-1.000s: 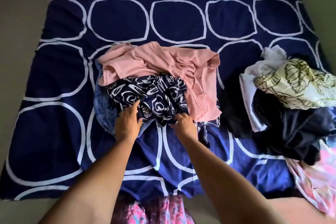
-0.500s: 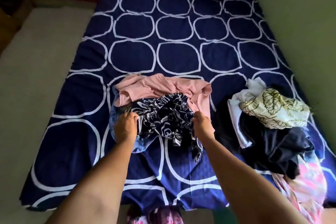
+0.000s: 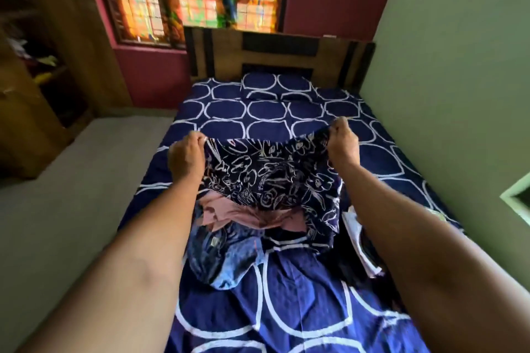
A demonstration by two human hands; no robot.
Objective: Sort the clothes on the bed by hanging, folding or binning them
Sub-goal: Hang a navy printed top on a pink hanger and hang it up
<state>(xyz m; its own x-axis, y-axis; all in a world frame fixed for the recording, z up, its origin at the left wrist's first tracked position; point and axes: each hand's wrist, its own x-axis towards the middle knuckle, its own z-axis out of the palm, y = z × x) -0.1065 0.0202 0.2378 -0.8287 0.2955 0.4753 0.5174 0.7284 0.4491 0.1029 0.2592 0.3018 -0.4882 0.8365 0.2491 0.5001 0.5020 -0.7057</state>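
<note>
Head view from the foot of the bed [image 3: 286, 309], toward the headboard [image 3: 275, 57].

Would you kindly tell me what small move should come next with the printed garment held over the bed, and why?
Probably a slight lift and shake. The left hand and right hand each pinch a top corner of the printed garment, spread between them, but its lower edge hangs creased over the pink garment on the bed, so it is not yet fully open.
</note>
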